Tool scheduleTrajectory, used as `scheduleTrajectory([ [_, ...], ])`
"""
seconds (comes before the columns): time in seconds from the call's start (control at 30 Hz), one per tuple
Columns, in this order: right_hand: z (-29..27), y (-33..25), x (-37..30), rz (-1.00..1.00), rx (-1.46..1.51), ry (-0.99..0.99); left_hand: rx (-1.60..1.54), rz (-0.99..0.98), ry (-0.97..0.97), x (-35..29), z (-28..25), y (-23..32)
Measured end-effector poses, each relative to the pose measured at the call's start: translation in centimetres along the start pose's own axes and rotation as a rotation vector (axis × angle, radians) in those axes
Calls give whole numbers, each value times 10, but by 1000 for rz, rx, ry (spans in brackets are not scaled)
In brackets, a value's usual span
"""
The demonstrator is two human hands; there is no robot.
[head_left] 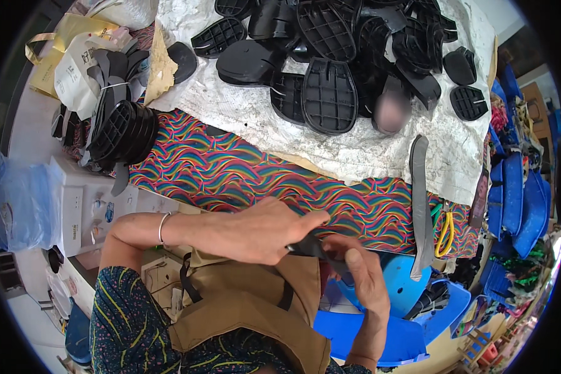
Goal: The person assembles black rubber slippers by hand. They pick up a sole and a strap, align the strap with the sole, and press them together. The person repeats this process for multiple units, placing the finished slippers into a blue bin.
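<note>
In front of my brown apron [249, 315], both hands meet near the table's front edge. My left hand [271, 230], with a bangle at the wrist, is closed around one end of a dark strip [305, 247]. My right hand [363, 274] grips the strip's other end with curled fingers, so much of it is hidden. Beyond the hands, several black rubber sole pieces [329, 96] with gridded undersides lie heaped on a stained white sheet [230, 112]. A long grey strip [420, 199] hangs over the front edge to the right.
Yellow-handled scissors [444, 234] lie beside the grey strip on the wavy rainbow tablecloth [230, 168]. A bundle of black soles [124, 134] stands at left, above a white machine or box [75, 202]. Blue bins [380, 340] stand below right; more blue baskets [511, 187] line the far right.
</note>
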State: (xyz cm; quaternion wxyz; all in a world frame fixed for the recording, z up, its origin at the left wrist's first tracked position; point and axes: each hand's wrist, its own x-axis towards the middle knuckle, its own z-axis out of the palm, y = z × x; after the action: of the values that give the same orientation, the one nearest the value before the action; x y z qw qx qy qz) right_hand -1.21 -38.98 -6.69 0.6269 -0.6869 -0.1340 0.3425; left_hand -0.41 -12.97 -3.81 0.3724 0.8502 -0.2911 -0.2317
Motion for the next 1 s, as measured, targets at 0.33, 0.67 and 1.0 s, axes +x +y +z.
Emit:
scheduleTrajectory([
  [0.33,-14,1,-14,310,363,-51,197,103,17,-8,-8,18],
  [0.67,-38,-43,-32,61,114,289,-289,-5,35,-19,-3,32],
  [1.0,-13,-6,-29,-36,591,282,-575,24,424,-26,3,30],
])
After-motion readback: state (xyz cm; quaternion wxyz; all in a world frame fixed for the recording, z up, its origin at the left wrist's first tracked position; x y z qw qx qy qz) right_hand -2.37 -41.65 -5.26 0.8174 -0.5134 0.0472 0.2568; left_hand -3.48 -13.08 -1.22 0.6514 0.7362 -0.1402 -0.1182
